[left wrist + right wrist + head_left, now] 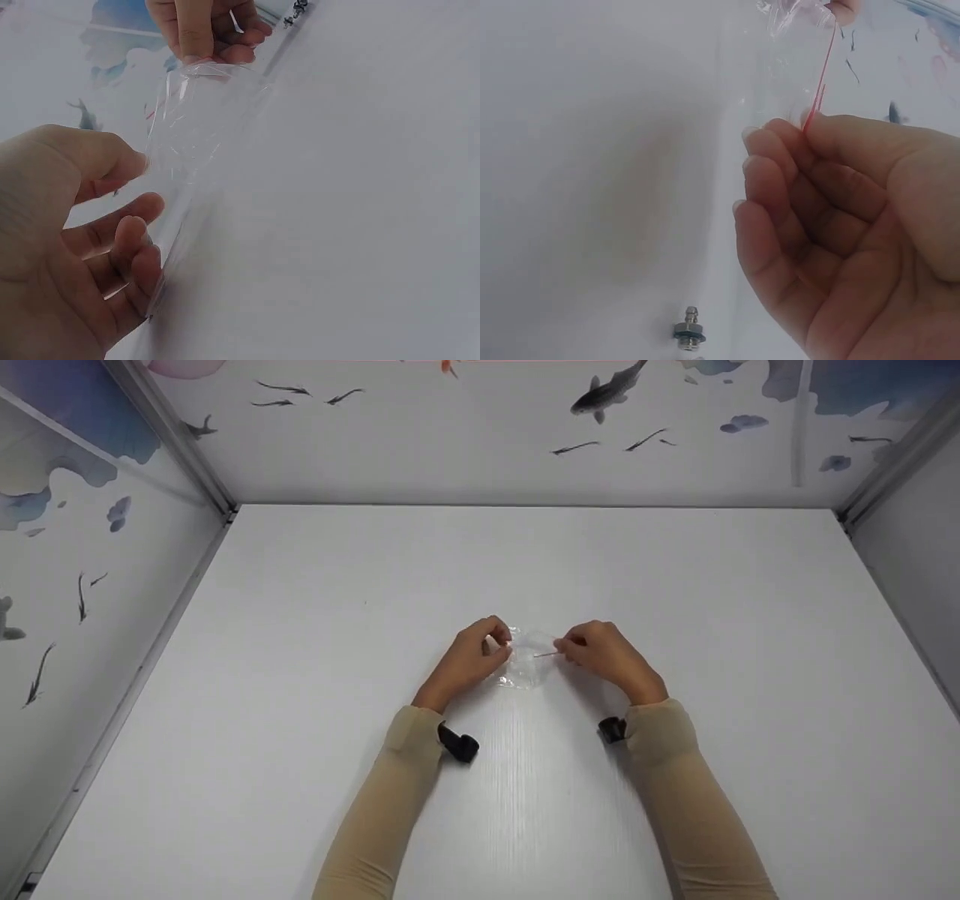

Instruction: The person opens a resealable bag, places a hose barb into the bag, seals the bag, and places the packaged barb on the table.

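Observation:
Between my two hands is a small clear plastic zip bag (525, 664) with a red line along its zip edge. My left hand (472, 654) pinches one edge of it; in the left wrist view the left thumb (124, 154) lies at the film and the other fingers curl loosely. Opposite, my right hand (604, 652) pinches the red-lined edge between thumb and forefinger. The right wrist view shows the red line (823, 71) running from that pinch toward the left hand, with the other right fingers (761, 225) bent and holding nothing.
On the white tabletop (480, 825), a small metal barbed fitting (689, 334) stands near the right hand in the right wrist view. Small metal pieces (296, 11) show at the top of the left wrist view. Printed panels (480, 457) wall the table's back and sides.

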### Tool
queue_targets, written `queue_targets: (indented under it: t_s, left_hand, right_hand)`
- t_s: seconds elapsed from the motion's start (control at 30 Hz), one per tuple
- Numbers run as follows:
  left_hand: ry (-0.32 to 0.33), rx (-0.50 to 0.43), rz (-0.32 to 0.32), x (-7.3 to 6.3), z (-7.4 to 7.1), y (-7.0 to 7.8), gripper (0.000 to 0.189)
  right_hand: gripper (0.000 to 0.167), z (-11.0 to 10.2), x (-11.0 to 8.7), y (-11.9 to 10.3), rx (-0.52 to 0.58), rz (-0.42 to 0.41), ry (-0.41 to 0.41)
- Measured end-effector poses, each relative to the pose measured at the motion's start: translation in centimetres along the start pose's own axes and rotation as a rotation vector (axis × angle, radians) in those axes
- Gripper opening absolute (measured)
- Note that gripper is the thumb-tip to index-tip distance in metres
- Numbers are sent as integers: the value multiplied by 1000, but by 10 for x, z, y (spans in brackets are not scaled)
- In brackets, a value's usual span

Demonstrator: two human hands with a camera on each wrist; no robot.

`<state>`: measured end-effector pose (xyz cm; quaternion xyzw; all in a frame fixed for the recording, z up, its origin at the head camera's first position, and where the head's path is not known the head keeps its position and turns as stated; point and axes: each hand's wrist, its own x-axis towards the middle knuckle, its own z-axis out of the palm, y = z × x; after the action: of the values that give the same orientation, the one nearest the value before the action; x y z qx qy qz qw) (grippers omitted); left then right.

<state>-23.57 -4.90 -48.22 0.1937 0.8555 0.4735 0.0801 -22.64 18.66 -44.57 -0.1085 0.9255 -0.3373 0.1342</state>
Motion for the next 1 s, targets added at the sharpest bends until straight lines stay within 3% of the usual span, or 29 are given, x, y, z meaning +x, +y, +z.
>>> queue_targets:
  t_s: [0.4, 0.53, 0.7, 1.0]
  left_hand:
    - [-125, 33, 92, 0, 0, 5, 52]
    - [-128, 42, 93, 1, 2, 5, 52]
    - [-116, 17, 84, 0, 5, 6, 36]
    - [-81, -29, 100, -1, 9, 6, 59]
  right_hand:
    - [26, 3, 1, -6, 9, 13, -7]
    - [26, 5, 1, -6, 0, 8, -9]
    - [26, 8, 2, -7, -15, 8, -20]
    - [25, 10, 2, -8, -40, -19, -21]
